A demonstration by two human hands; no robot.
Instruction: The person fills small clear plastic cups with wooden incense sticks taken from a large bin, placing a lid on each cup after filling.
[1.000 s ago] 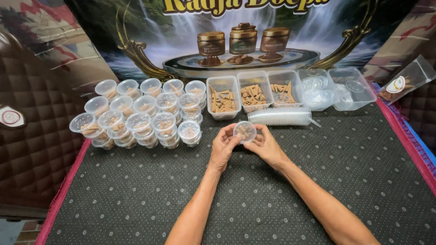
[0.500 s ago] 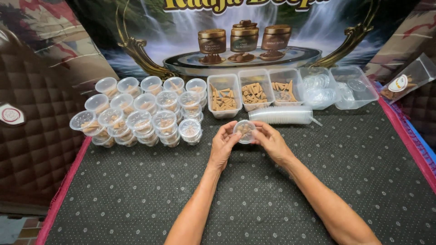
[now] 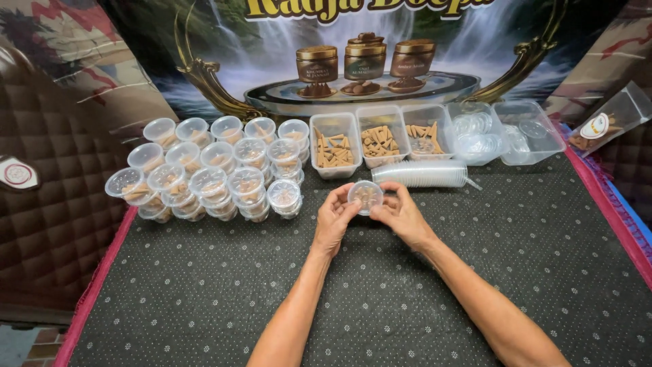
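While both of your hands meet at the small round clear plastic cup (image 3: 365,196), note that the left hand (image 3: 334,219) and the right hand (image 3: 401,214) each pinch its rim from opposite sides, thumbs and fingertips pressed on the clear lid. The cup holds a few tan cone-shaped pieces and is lifted just above the black dotted mat on the tabletop (image 3: 204,299). Compared with a second ago, the cup has barely shifted; your fingers have closed a little more over its top, which suggests the lid is being pressed home. To the left of the cup stands the cluster of filled, lidded clear cups (image 3: 210,177). Just behind the cup lies a sideways stack of empty clear cups (image 3: 421,174). Further behind the cup sit three rectangular clear trays of tan cones (image 3: 380,141).
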